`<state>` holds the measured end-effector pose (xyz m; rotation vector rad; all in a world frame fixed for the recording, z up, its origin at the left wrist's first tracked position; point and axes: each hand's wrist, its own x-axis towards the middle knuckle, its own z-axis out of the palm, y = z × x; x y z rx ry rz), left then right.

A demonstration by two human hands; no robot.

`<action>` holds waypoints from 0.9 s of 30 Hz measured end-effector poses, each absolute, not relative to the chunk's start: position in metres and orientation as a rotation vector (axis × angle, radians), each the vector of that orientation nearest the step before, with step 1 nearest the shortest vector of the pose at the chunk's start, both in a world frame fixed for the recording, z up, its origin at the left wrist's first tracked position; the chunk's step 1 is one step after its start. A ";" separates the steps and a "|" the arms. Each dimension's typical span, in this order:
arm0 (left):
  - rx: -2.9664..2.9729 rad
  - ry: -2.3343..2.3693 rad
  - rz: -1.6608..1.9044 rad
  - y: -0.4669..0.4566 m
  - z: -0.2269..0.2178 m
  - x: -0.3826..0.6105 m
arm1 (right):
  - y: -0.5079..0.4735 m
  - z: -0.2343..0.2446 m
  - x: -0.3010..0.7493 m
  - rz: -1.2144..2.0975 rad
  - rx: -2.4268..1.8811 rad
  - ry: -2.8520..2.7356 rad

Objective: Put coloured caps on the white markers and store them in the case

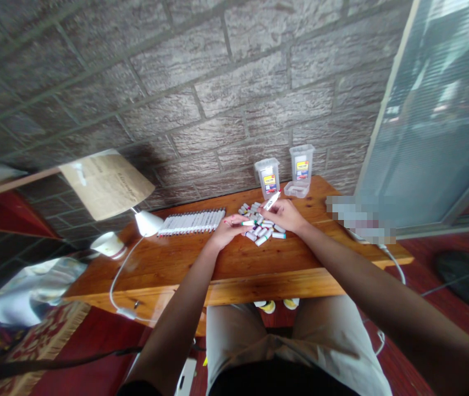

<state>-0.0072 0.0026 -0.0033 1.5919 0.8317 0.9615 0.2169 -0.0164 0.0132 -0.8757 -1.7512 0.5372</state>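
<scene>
Head view: right hand (pixel 286 215) grips marker (pixel 271 201).

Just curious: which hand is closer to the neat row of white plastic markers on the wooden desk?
Left. The left hand lies beside the row of white markers; the right hand is farther, over the loose marker pile, holding one white marker.

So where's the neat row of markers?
In the head view, the row of markers lies on the table, between the white lamp and the left hand.
</scene>
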 end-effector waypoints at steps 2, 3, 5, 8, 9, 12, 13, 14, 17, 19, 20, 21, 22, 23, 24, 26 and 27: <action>1.588 0.839 0.956 0.001 -0.002 -0.007 | -0.016 0.012 0.217 0.534 -0.895 -1.750; 1.590 0.845 0.947 0.000 -0.001 -0.006 | -0.016 0.012 0.217 0.538 -0.900 -1.745; 1.600 0.866 0.929 -0.001 0.000 -0.006 | -0.015 0.011 0.217 0.556 -0.898 -1.728; 1.623 0.894 0.924 -0.002 0.001 -0.006 | -0.015 0.011 0.216 0.621 -0.870 -1.682; 1.627 0.898 0.928 -0.002 0.002 -0.006 | -0.015 0.011 0.216 0.650 -0.867 -1.661; 1.613 0.898 0.932 -0.001 0.002 -0.006 | -0.014 0.012 0.215 0.733 -0.875 -1.586; 1.600 0.899 0.936 -0.001 0.003 -0.005 | -0.014 0.013 0.214 0.754 -0.875 -1.562; 1.587 0.898 0.940 -0.001 0.003 -0.005 | -0.013 0.014 0.214 0.774 -0.870 -1.540; 1.568 0.882 0.948 -0.001 0.003 -0.005 | -0.011 0.015 0.214 0.820 -0.845 -1.486; 1.563 0.865 0.954 -0.001 0.003 -0.005 | -0.010 0.014 0.214 0.826 -0.819 -1.475; 1.560 0.857 0.957 -0.001 0.003 -0.005 | -0.010 0.014 0.214 0.827 -0.803 -1.483; 1.557 0.852 0.961 -0.001 0.002 -0.005 | -0.010 0.014 0.214 0.829 -0.786 -1.500; 1.552 0.846 0.964 -0.001 0.002 -0.005 | -0.010 0.013 0.214 0.836 -0.772 -1.521; 1.547 0.840 0.964 -0.001 0.002 -0.005 | -0.009 0.012 0.214 0.843 -0.761 -1.539; 1.544 0.834 0.963 -0.001 0.001 -0.005 | -0.009 0.012 0.214 0.849 -0.756 -1.552; 1.554 0.829 0.959 -0.001 0.001 -0.005 | -0.008 0.011 0.214 0.844 -0.751 -1.572; 1.569 0.831 0.956 -0.001 0.000 -0.005 | -0.008 0.011 0.215 0.828 -0.748 -1.582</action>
